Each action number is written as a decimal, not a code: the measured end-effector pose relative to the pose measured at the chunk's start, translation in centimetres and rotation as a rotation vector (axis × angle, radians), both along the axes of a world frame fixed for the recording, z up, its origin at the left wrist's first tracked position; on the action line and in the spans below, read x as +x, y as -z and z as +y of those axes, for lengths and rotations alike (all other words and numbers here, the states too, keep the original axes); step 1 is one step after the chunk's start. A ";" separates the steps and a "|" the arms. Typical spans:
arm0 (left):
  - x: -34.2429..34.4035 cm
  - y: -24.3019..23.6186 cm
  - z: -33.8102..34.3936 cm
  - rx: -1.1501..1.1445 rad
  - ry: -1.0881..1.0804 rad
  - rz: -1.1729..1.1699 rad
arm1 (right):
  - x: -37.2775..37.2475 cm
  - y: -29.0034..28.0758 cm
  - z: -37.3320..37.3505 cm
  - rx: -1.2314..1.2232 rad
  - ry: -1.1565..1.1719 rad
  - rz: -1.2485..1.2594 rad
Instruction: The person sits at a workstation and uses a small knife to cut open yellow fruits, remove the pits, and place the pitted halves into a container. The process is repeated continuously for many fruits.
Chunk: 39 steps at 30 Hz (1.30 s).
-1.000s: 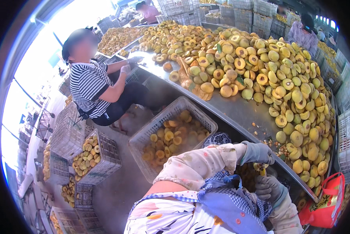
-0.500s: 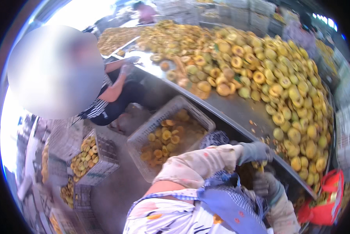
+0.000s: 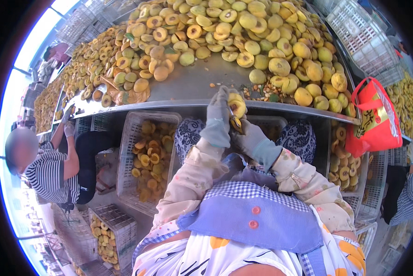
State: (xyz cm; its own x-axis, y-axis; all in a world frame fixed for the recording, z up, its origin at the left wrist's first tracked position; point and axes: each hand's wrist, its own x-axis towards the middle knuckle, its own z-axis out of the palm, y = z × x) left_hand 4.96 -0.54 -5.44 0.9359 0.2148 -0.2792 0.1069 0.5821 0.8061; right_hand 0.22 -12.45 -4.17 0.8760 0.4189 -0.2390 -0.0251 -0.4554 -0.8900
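My left hand (image 3: pixel 217 116), in a grey glove, grips a yellow peach half (image 3: pixel 236 102), its cut face showing, just above the steel table's front lip (image 3: pixel 174 105). My right hand (image 3: pixel 249 135), also gloved, is closed on a small pitting tool (image 3: pixel 235 123) touching the fruit's lower side. Many cut and whole peaches (image 3: pixel 275 64) are heaped on the table, with loose pits (image 3: pixel 254 93) near the lip. Below the lip, between and beside my knees, are crates of peach halves (image 3: pixel 149 156), the middle one partly hidden by my hands.
A red bag (image 3: pixel 367 133) hangs at the table's right end. A co-worker (image 3: pixel 54 170) in a striped top sits to my left, another (image 3: pixel 406 193) at the far right. Stacked crates (image 3: pixel 353 32) stand behind the table; more crates of fruit (image 3: pixel 112 230) are on the floor.
My view has swung to the right, so my hands and the table now face me centrally. My left hand is raised with the peach half, and the pitting tool shows against it.
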 end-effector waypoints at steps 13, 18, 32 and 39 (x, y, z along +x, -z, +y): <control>-7.0 -0.8 17.3 0.451 -0.208 0.006 | 2.9 5.3 -8.0 -0.887 -0.375 -0.190; -7.7 2.9 25.7 1.881 0.075 0.031 | 4.0 -1.4 -7.3 -0.733 -0.637 -0.156; 25.3 7.5 6.1 0.582 0.184 0.270 | 5.6 -11.4 -5.0 -0.450 -0.777 -0.475; 22.6 6.9 7.0 0.703 0.157 0.158 | 6.1 -12.2 -5.3 -0.562 -0.787 -0.468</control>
